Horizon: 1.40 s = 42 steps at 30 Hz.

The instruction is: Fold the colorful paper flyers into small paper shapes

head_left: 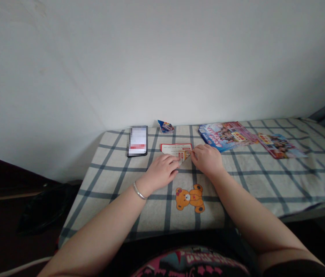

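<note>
A partly folded flyer [176, 148] with a red border, printed text and slanting lower edges lies on the checked tablecloth between my two hands. My left hand [164, 169], with a silver bangle at the wrist, has its curled fingers pressed on the flyer's lower left part, covering that edge. The fingertips of my right hand [207, 158] close on the flyer's right corner. Just beyond the flyer, near the wall, a small folded paper shape [166, 126] in blue and other colours rests on the cloth.
A phone [138, 141] with a lit screen lies at the back left. A pile of colourful flyers [228, 134] is behind my right hand, with another flyer [282, 146] farther right. The checked cloth [113, 181] bears a bear picture [190, 198]. A white wall [162, 61] borders the back.
</note>
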Each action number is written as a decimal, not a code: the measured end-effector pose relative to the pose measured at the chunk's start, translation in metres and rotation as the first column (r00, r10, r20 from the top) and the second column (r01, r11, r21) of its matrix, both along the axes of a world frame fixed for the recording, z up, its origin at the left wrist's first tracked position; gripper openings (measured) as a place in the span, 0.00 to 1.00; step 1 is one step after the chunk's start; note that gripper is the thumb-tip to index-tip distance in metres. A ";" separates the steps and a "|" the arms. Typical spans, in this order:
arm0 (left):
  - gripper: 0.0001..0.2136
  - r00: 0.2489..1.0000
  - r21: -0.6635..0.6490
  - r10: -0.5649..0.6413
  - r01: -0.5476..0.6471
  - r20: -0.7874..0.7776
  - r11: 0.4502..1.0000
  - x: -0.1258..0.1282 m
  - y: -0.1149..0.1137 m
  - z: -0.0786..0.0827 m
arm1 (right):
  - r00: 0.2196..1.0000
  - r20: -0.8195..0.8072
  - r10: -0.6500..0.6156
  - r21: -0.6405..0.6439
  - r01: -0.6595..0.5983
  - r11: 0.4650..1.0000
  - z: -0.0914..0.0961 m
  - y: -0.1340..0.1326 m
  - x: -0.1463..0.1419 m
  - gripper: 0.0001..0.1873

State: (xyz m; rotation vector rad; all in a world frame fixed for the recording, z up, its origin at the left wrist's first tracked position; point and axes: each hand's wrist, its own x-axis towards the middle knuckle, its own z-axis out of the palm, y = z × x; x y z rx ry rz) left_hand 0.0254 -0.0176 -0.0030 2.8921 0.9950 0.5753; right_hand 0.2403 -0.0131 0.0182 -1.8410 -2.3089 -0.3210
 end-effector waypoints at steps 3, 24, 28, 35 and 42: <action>0.06 1.000 -0.004 0.001 -0.001 -0.004 1.000 0.000 0.000 0.000 | 0.999 0.001 0.040 -0.021 -0.040 0.999 0.000 0.000 -0.002 0.21; 0.06 1.000 -0.007 -0.011 0.011 -0.002 1.000 -0.001 0.001 0.000 | 0.997 -0.049 0.054 -0.041 -0.056 0.998 0.000 -0.002 -0.003 0.19; 0.06 1.000 -0.007 -0.007 0.007 -0.009 1.000 -0.001 0.001 0.000 | 0.994 -0.067 0.082 -0.056 -0.085 0.995 0.000 -0.002 -0.002 0.19; 0.12 0.998 0.004 0.050 -0.050 -0.042 0.999 -0.002 0.000 0.004 | 0.983 -0.118 0.142 -0.069 -0.151 0.986 -0.003 0.000 0.000 0.17; 0.12 0.998 0.015 0.043 -0.043 -0.034 0.999 -0.002 0.000 0.004 | 0.995 -0.081 0.063 -0.027 -0.065 0.997 -0.004 0.000 -0.002 0.17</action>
